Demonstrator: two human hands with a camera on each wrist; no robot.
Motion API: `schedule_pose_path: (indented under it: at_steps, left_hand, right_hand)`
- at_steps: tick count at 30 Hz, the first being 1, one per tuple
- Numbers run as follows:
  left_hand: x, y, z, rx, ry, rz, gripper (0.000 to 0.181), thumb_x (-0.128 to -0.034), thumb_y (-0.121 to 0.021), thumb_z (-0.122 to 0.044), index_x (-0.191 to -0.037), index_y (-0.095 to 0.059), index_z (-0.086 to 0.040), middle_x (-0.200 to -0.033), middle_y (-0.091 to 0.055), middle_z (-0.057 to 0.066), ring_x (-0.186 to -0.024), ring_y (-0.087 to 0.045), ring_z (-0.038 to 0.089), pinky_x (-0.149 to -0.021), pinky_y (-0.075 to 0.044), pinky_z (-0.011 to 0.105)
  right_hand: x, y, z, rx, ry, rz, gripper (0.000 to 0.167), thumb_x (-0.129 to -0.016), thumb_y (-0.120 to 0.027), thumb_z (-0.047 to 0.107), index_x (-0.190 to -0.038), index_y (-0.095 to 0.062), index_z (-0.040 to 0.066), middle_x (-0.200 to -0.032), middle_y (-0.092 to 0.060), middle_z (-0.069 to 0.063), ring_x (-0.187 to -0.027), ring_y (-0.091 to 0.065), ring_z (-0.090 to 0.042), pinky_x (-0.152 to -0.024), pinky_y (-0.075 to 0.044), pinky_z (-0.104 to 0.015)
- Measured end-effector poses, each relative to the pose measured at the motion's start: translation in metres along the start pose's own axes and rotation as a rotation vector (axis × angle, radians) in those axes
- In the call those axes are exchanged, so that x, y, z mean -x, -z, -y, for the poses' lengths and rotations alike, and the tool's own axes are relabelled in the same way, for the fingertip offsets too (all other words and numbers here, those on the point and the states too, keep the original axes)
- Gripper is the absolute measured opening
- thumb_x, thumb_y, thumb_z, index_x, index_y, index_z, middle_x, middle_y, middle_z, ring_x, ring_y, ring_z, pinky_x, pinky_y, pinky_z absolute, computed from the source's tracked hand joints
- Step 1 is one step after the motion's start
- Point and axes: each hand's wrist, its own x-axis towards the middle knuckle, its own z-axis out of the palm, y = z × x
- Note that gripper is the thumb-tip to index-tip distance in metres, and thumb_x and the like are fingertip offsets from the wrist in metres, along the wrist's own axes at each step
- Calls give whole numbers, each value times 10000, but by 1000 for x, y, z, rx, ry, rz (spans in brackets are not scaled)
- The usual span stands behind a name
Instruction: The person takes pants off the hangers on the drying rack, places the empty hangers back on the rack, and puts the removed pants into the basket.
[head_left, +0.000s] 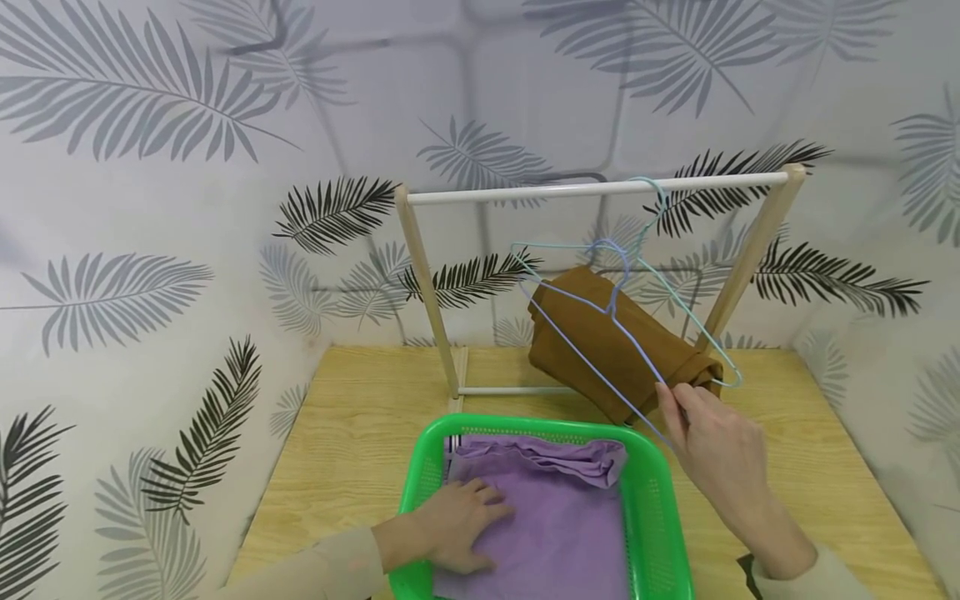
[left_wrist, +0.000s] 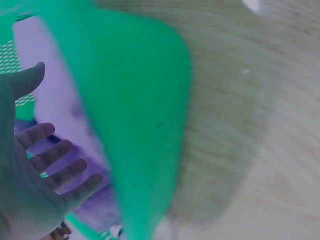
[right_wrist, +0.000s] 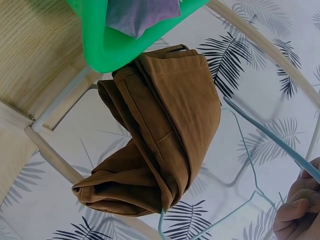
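My right hand (head_left: 720, 442) grips the lower corner of a periwinkle-blue clothes hanger (head_left: 612, 306), which is tilted and bare of clothing. Behind it, brown folded trousers or similar cloth (head_left: 555, 358) hang over a teal hanger (head_left: 686, 314) hooked on the rack's top bar. The right wrist view shows the brown cloth (right_wrist: 175, 100) draped in thick folds. With fingers spread, my left hand (head_left: 457, 525) is over a folded purple garment (head_left: 558, 533) inside a green basket (head_left: 663, 533). In the left wrist view its palm (left_wrist: 30, 195) faces the camera; contact with the cloth is unclear.
A small rack with wooden sides and a white top bar (head_left: 525, 192) stands at the back of the wooden table (head_left: 337, 467). The green basket is in front of it. Leaf-patterned wall covering (head_left: 187, 333) encloses the table behind and at both sides.
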Motion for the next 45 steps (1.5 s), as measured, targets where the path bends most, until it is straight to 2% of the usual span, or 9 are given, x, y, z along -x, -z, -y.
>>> schedule_pose_path:
  at_steps: [7, 11, 20, 25, 29, 34, 40, 42, 45]
  left_hand:
    - [-4, 36, 3, 46, 22, -99, 738, -876, -721, -650, -1495, -568, -279, -1485, -617, -25, -1367, -593, 222, -1093, -548, 417]
    - [-5, 51, 12, 104, 40, -167, 730, -892, -736, -607, -1495, -573, -229, -1481, -618, 13, -1369, -605, 265, -1119, -534, 454]
    - [-8, 82, 38, 165, 121, -293, 728, -938, -701, -605, -1487, -578, -144, -1468, -631, 79, -1363, -603, 301, -1171, -476, 511]
    - [-11, 92, 52, 207, 192, -337, 771, -961, -666, -614, -1509, -548, -85, -1508, -600, 125, -1400, -574, 343, -1191, -448, 556]
    - [-13, 97, 64, 220, 242, -408, 764, -957, -679, -602, -1494, -556, -73, -1487, -603, 152, -1367, -586, 380, -1172, -451, 580]
    - [-18, 102, 80, 187, 318, -499, 741, -952, -686, -589, -1451, -591, -49, -1455, -629, 158, -1347, -594, 379, -1154, -476, 548]
    - [-18, 107, 94, 183, 392, -558, 770, -929, -712, -600, -1452, -596, -46, -1440, -641, 154, -1351, -598, 366, -1148, -504, 500]
    - [-18, 107, 99, 182, 410, -613, 731, -931, -723, -575, -1420, -618, -42, -1403, -665, 154, -1319, -618, 366, -1127, -519, 499]
    - [-19, 105, 105, 146, 430, -743, 638, -921, -752, -525, -1317, -674, -31, -1276, -724, 150, -1210, -670, 353, -1037, -570, 478]
  right_hand:
    - [-1, 0, 1, -6, -10, -16, 588, -1137, -376, 472, -668, -477, 132, -522, -375, 33, -489, -124, 7, -429, -90, -168]
    - [-2, 0, 2, -6, -9, -17, 586, -1136, -380, 468, -673, -491, 126, -519, -375, 32, -482, -142, 0, -426, -94, -172]
    - [-3, 0, 2, -9, -6, -16, 583, -1134, -388, 455, -669, -504, 123, -511, -380, 35, -476, -150, 2, -423, -94, -168]
    - [-4, 1, 2, -3, -2, -3, 598, -1139, -368, 458, -667, -509, 118, -505, -380, 36, -470, -151, 2, -423, -97, -166]
    - [-4, 0, 1, -5, 1, -5, 595, -1139, -369, 459, -665, -497, 123, -503, -371, 38, -470, -145, 4, -425, -95, -163]
    - [-3, -2, 0, 1, 8, -12, 591, -1138, -373, 455, -664, -495, 123, -501, -373, 37, -467, -149, 0, -423, -96, -166]
    - [-2, -5, -1, 9, 7, -22, 581, -1131, -387, 453, -648, -470, 141, -498, -386, 40, -469, -156, 1, -422, -91, -164]
    - [-2, -6, -1, 5, 6, -27, 575, -1127, -397, 447, -644, -466, 144, -496, -384, 42, -470, -153, 2, -423, -89, -164]
    - [-2, -6, -1, 5, 8, -26, 579, -1131, -392, 446, -645, -472, 141, -498, -381, 47, -469, -153, 3, -421, -91, -166]
